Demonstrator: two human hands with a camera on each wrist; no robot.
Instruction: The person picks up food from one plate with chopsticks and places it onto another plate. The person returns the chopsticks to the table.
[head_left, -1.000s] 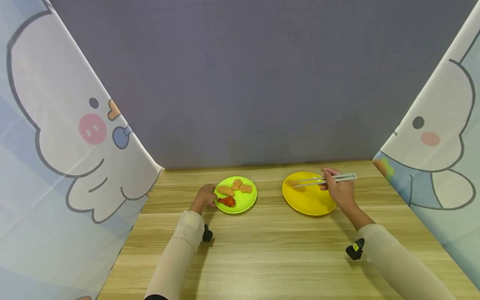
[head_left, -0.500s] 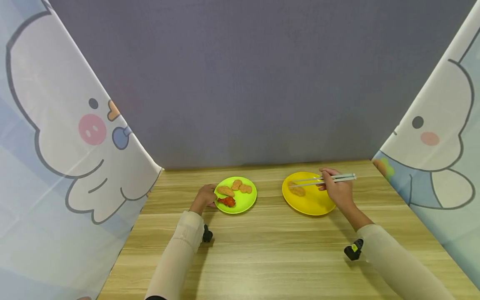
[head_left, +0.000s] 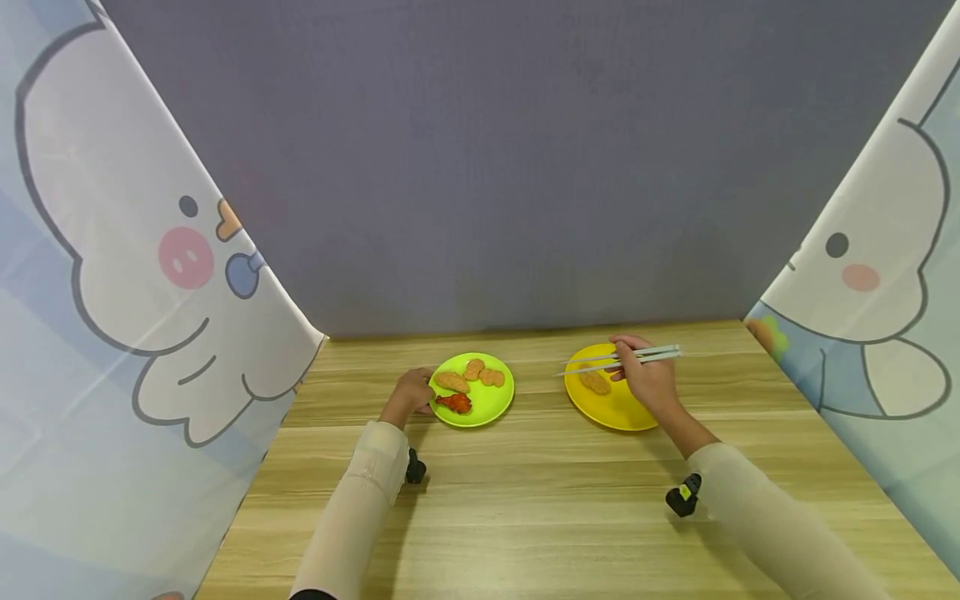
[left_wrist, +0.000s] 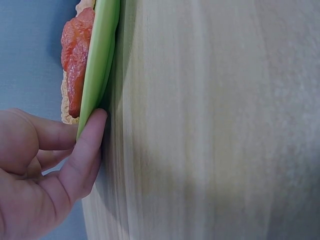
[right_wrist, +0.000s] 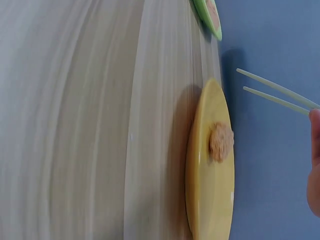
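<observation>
My left hand (head_left: 413, 390) pinches the left rim of a small green plate (head_left: 487, 407) between thumb and fingers, as the left wrist view shows. On that plate lie a red-glazed drumstick (head_left: 454, 403), a breaded fried piece (head_left: 452, 382) and two chicken nuggets (head_left: 491, 377). My right hand (head_left: 647, 379) holds a pair of pale chopsticks (head_left: 652, 354) over the yellow plate (head_left: 617, 414). Their tips are apart, with nothing between them, and reach past the plate's left rim. A breaded fried piece (head_left: 596, 381) lies on the yellow plate, below the chopsticks in the right wrist view.
Both plates stand on a wood-grain table (head_left: 525, 517), with a gap between them. A grey panel (head_left: 525, 167) rises behind the table. Cartoon-printed cloths (head_left: 112, 333) flank it on both sides. A black wrist camera (head_left: 683, 495) hangs at the right sleeve.
The chopsticks let go of the breaded piece, which now lies on the yellow plate. My right hand has lifted and moved left with them. The left hand and green plate stay put.
</observation>
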